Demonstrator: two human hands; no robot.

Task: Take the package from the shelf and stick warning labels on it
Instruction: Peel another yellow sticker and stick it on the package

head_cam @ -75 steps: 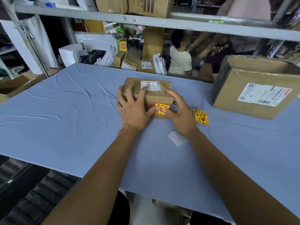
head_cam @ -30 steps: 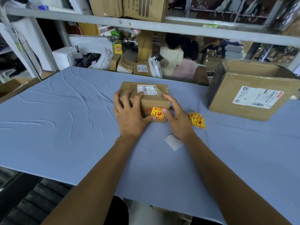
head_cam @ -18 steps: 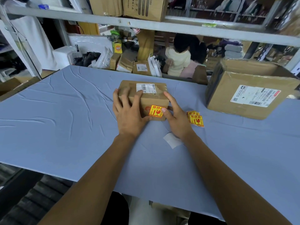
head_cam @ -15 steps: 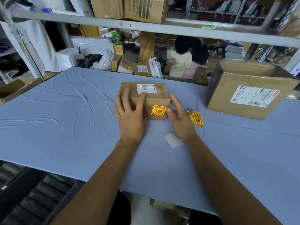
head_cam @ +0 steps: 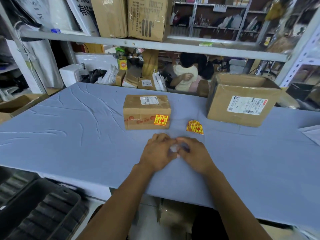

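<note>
The small brown package [head_cam: 147, 108] stands on the blue table [head_cam: 69, 135], untouched, with a white shipping slip on top. A yellow and red warning label [head_cam: 161, 120] is stuck on the right of its near face. A small stack of the same labels [head_cam: 195, 127] lies to the package's right. My left hand [head_cam: 156, 152] and my right hand [head_cam: 196, 154] are side by side on the table in front of the package. Their fingertips meet on a small white backing paper [head_cam: 174, 149], which is blurred and partly hidden.
A larger cardboard box [head_cam: 242, 104] with a shipping slip stands at the table's back right. A metal shelf [head_cam: 155, 46] with boxes runs overhead at the back. Cartons, bags and seated people lie beyond the far edge. A black mat [head_cam: 43, 213] is at the lower left.
Both hands have come off the package and drawn back toward me, meeting over the white backing paper. The yellow label stays stuck on the package's near face.
</note>
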